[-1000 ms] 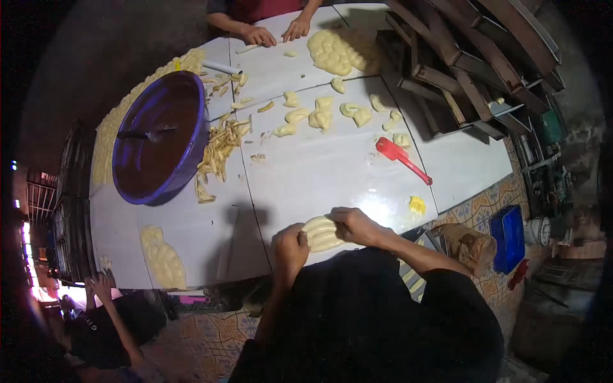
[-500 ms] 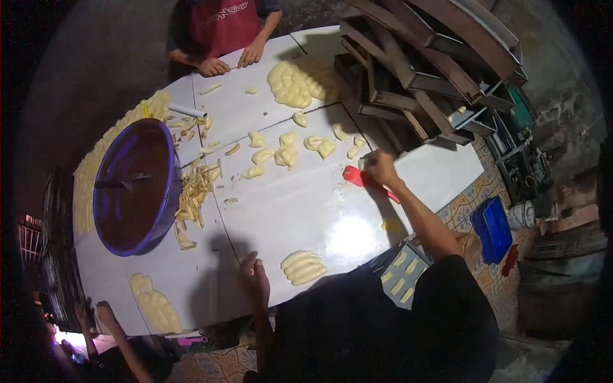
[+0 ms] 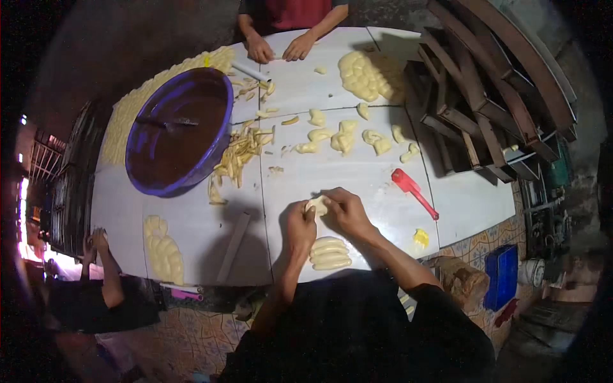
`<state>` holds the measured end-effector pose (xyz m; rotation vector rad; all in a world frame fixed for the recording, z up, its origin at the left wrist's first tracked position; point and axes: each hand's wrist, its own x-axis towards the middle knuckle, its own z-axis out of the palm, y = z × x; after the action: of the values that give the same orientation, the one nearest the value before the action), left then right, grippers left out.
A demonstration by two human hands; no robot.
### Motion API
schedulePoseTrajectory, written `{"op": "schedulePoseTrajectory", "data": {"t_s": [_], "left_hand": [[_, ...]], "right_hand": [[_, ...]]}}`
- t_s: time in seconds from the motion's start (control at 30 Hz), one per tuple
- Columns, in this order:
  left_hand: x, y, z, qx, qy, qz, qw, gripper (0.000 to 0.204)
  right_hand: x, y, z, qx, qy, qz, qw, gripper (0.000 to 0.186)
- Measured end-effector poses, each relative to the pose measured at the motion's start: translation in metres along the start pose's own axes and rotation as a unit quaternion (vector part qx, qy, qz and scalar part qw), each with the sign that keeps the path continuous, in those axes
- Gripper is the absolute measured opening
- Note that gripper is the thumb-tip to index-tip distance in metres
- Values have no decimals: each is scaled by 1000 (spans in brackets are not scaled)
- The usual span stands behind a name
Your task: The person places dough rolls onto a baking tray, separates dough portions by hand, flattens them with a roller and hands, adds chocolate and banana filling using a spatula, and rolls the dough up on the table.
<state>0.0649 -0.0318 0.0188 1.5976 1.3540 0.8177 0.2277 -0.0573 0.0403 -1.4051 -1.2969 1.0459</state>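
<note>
A small piece of pale yellow dough (image 3: 317, 205) is stretched between my two hands above the white table. My left hand (image 3: 301, 225) pinches its left side between thumb and fingers. Closed on the right side is my right hand (image 3: 348, 212), knuckles up. Just in front of my body lie several smooth rolled dough strips (image 3: 330, 255), side by side. Farther off, loose lumps of dough (image 3: 343, 138) are spread over the tabletop. A red long-handled tool (image 3: 415, 193) rests to the right of my right hand.
A purple basin (image 3: 228, 131) of brown filling stands left, beside a heap of yellowish strips (image 3: 239, 155). Dark metal trays (image 3: 476, 96) are stacked at the far right. A big dough mass (image 3: 366, 75) lies at the back. Co-workers' hands (image 3: 281, 49) are at the far and left edges.
My right hand has come back from beside the red tool to the table's front. My left hand has risen to meet it, and both now hold the dough piece. The view has shifted.
</note>
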Motion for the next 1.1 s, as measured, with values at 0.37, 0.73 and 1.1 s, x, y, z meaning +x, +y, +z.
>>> {"op": "schedulePoseTrajectory", "data": {"t_s": [0.37, 0.73, 1.1], "left_hand": [[-15, -1, -10, 344, -190, 195, 899, 82], [-77, -146, -100, 596, 327, -13, 733, 69], [-16, -21, -48, 315, 56, 264, 910, 29]], "right_hand": [[-14, 38, -5, -516, -116, -291, 797, 51], [-16, 44, -20, -462, -115, -211, 854, 45], [-5, 11, -37, -331, -56, -293, 895, 49]]}}
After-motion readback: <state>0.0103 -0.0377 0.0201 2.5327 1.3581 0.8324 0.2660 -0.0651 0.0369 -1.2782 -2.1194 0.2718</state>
